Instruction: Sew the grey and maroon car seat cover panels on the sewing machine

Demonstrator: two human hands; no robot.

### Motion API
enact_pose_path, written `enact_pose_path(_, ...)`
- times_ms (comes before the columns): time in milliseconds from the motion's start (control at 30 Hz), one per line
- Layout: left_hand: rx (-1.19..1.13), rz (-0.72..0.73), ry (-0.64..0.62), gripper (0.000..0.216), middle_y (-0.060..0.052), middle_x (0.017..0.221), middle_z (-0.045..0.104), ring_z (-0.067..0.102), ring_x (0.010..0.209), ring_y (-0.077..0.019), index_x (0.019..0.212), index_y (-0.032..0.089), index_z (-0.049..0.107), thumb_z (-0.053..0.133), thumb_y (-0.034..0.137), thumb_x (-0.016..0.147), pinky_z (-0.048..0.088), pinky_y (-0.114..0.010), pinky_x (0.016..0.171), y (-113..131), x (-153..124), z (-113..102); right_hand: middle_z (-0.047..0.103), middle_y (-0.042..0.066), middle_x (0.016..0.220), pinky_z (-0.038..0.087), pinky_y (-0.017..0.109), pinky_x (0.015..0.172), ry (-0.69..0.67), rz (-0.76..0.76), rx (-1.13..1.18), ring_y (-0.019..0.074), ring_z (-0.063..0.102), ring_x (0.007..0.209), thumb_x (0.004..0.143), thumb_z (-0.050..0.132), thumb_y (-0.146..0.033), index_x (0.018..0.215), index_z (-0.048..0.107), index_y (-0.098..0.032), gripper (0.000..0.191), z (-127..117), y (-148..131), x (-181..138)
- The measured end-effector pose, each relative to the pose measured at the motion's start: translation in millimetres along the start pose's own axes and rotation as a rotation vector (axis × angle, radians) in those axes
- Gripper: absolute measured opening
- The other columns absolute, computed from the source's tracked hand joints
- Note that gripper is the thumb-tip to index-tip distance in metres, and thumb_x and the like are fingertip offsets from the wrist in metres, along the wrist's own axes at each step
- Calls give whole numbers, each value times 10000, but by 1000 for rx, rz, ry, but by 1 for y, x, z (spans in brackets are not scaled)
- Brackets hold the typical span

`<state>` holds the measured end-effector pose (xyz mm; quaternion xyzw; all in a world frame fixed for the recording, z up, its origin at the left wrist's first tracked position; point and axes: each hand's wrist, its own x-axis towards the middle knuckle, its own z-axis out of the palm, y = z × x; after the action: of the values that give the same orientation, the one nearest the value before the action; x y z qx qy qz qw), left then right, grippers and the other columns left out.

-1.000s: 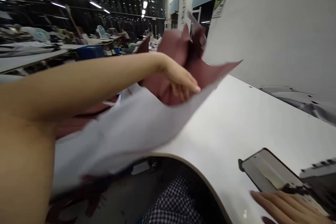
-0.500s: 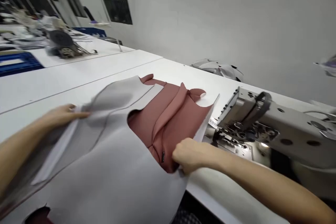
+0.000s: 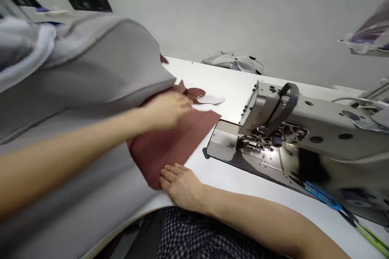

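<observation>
A large sewn fabric piece, grey (image 3: 118, 60) on one side and brick red (image 3: 173, 141) on the other, lies over the left half of the white table. My right hand (image 3: 182, 188) rests with its fingers laid flat on the near corner of the red part. Farther up, my left hand (image 3: 168, 109) reaches across that red part; motion smears its fingers, so their grip is unclear. Grey folds rise high at the left. Beyond my left hand, small red flaps (image 3: 196, 92) and a pale curved piece (image 3: 211, 99) stick out at the far edge.
A sewing machine (image 3: 273, 117) stands lit at the right. Near its bed lie blue-handled snips (image 3: 323, 196) and a yellow-green tool (image 3: 372, 236). A bundle of grey pieces (image 3: 234, 62) sits against the wall, at the back edge of the white table (image 3: 225, 178).
My left hand has moved right, from the grey fabric onto the red part. My right hand has gone from a closed grip to lying flat. The grey fabric has swung up and left.
</observation>
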<state>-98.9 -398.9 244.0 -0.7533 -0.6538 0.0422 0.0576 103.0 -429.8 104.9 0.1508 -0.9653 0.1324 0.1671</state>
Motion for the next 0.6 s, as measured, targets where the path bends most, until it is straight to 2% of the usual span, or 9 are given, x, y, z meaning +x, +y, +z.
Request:
enact_pose_path(100,-261,132,-88,343,-33,1425,575,426,1401,-240,1277,248,633,552,368,966,242,-453,1228,35,44,53,609,107,1381,445,432,1098,59,40,12,255,535,1292,1020,397,-226,1277,615,-80,368,-4,-7,-26)
enact_pose_path(200,-425,122,-68,429,13,1515,485,355,1455,-243,1376,304,556,501,434,971,163,-469,1252,58,73,102,606,99,1385,423,440,1121,108,94,12,251,513,1302,1011,380,-254,1272,608,-78,389,-12,-13,-52)
enact_pose_path(300,-561,-18,41,501,-73,1559,413,336,1457,-239,1469,204,440,311,320,999,216,-470,1230,60,92,127,610,91,1380,411,448,1135,136,137,14,252,493,1315,1004,396,-274,1259,612,-83,385,-10,-21,-74)
enact_pose_path(367,-641,-136,116,565,-152,1536,413,337,1436,-300,1460,123,427,396,257,912,240,-519,1200,54,103,133,617,78,1374,409,450,1140,183,138,10,251,490,1321,1014,400,-279,1235,621,-99,361,-5,-27,-84)
enact_pose_path(433,-724,-222,158,610,-163,1378,550,451,1306,-356,1358,125,531,534,209,754,285,-572,1140,48,112,134,633,78,1350,398,440,1154,251,126,42,251,499,1316,1021,407,-313,1205,625,-102,354,-4,-29,-90)
enact_pose_path(500,-835,-262,177,479,-94,1027,670,580,1029,-317,1098,159,669,585,173,627,386,-540,1033,45,116,135,660,88,1299,391,369,1166,341,115,166,214,526,1291,1007,418,-292,1178,616,-103,324,-13,-26,-94)
enact_pose_path(533,-903,-269,189,354,-57,859,651,587,889,-275,936,167,688,593,171,594,432,-495,961,43,116,135,672,94,1266,407,325,1150,406,117,259,191,546,1265,987,424,-251,1170,607,-106,296,-20,-21,-97)
enact_pose_path(600,-1066,-275,250,95,-18,678,554,532,709,-203,686,178,606,604,223,602,469,-398,809,38,112,135,696,91,1166,476,271,1062,582,198,438,152,596,1175,930,416,-123,1143,588,-142,274,-39,-8,-103)
